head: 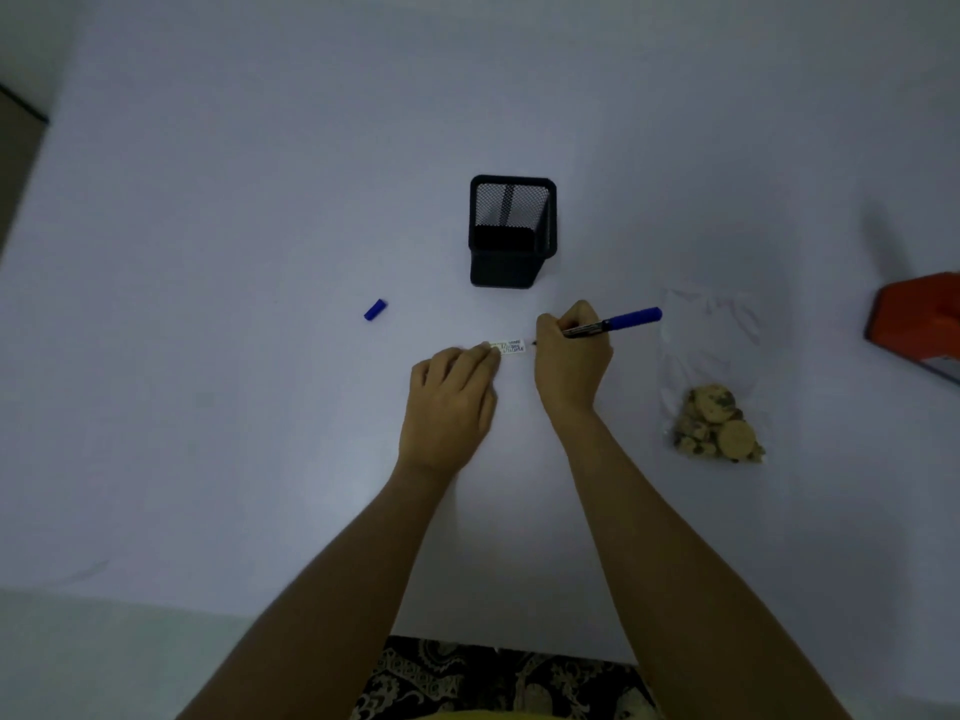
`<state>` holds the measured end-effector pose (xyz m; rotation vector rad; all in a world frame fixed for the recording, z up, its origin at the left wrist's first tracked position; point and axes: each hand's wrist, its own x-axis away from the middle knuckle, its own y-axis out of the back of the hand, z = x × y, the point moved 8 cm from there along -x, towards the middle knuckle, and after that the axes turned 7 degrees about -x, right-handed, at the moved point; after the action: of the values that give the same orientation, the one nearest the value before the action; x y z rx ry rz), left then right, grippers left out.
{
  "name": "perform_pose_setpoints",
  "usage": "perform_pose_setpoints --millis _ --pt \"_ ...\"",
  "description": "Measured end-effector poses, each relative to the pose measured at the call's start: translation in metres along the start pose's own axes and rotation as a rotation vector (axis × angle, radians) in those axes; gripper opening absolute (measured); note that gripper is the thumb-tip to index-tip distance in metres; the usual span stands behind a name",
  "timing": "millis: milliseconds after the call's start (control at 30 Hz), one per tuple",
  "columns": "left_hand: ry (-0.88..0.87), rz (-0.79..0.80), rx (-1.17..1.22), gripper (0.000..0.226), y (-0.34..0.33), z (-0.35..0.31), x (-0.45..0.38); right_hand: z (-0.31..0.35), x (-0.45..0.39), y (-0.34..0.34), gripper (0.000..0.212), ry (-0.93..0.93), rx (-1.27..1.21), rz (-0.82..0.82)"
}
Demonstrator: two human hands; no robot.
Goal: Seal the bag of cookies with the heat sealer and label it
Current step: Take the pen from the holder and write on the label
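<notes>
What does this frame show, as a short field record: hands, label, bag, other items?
left hand: fingertips pinning label's left end
right hand: holding uncapped blue marker, tip at label's right end
label: flat on white table, writing on it
bag of cookies: right of hands, unlabelled
marker cap: loose, left
mesh pen holder: behind hands
orange heat sealer: right edge

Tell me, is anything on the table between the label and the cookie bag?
Only the right hand holding the marker. It sits between the label and the bag. Beyond that hand, the table shows nothing in between.
</notes>
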<state>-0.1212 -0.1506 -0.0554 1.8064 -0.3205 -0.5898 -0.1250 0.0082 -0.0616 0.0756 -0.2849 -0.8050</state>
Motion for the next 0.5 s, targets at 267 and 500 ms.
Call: perform_pose_setpoints --millis 267,500 --pt "0.002 0.035 0.004 0.031 0.003 0.001 -0.004 -0.002 -0.008 0.003 0.039 -0.218 -0.051 0.042" --pt "0.077 0.061 0.083 0.016 0.016 0.006 -0.037 -0.003 -0.005 0.013 0.032 -0.513 -0.417 0.067"
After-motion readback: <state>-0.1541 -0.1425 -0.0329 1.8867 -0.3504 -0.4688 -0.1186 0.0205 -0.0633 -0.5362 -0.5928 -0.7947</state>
